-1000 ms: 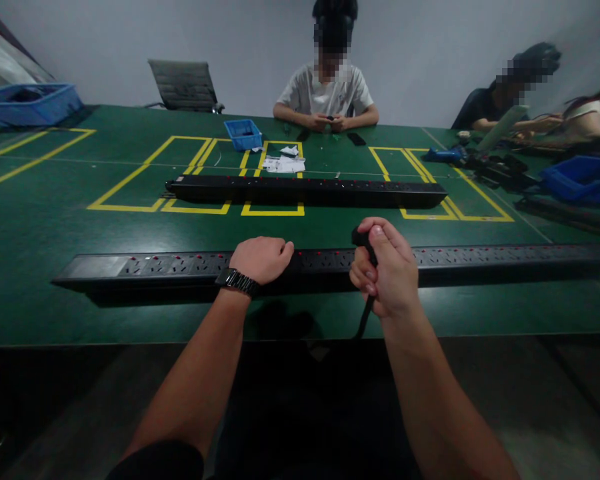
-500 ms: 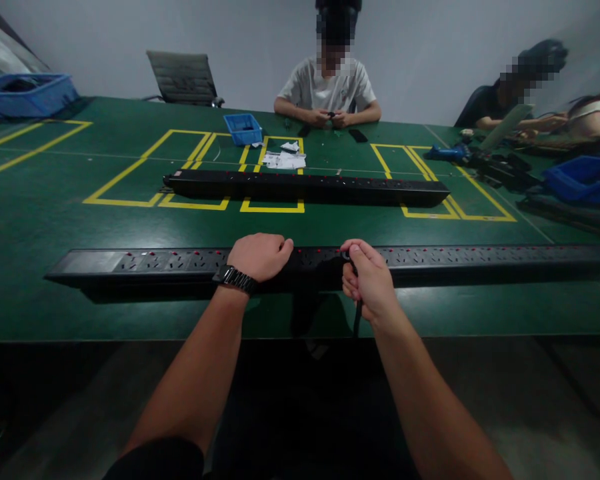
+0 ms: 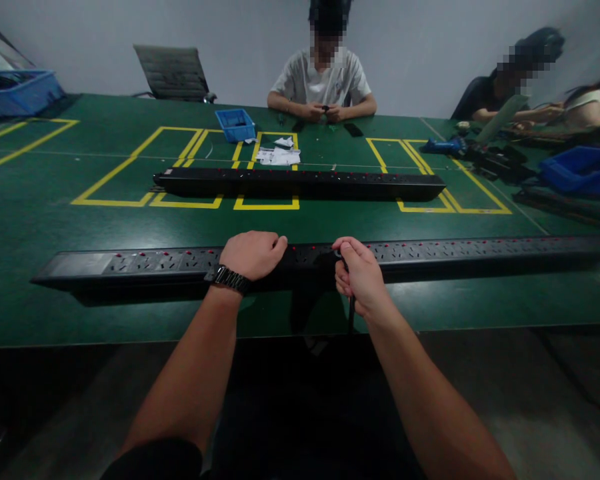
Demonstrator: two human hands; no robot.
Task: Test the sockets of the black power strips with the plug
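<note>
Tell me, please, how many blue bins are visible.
3: the left bin at the left edge, the middle bin beyond the rear strip, near the papers, and the right bin at the right edge. Others may be hidden.

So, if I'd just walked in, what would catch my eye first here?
Probably the long black power strip, with its row of sockets, stretched across the near side of the green table. At its middle stretch, the person's left fingers are curled, and the right fingers grip a black cable. Farther back, a second power strip lies across yellow outlines.
</note>
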